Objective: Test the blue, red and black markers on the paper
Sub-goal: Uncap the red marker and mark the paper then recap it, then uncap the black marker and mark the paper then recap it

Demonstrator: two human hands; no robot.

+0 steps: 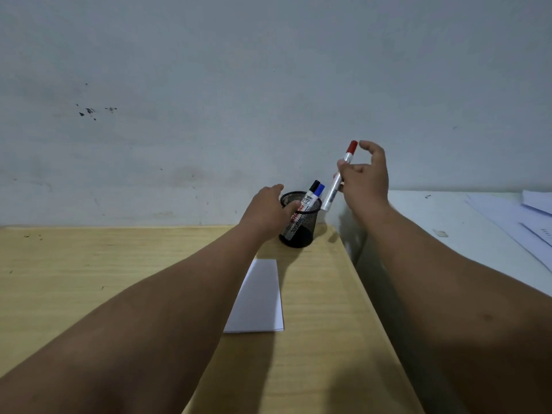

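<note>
Red marker held up beside the cup

Red marker [340,177] is up in the air, tilted, with its red cap on top. The right hand [366,177] pinches its white middle with thumb and fingers. Its bottom end hangs just beside the rim of the black mesh cup [298,231]. The black marker [312,191] and the blue marker [319,192] stand inside the cup. The left hand [265,209] rests against the cup's side, fingers loose and gripping nothing. The white paper [258,297] lies flat on the wooden desk [89,270], near the cup.
</note>
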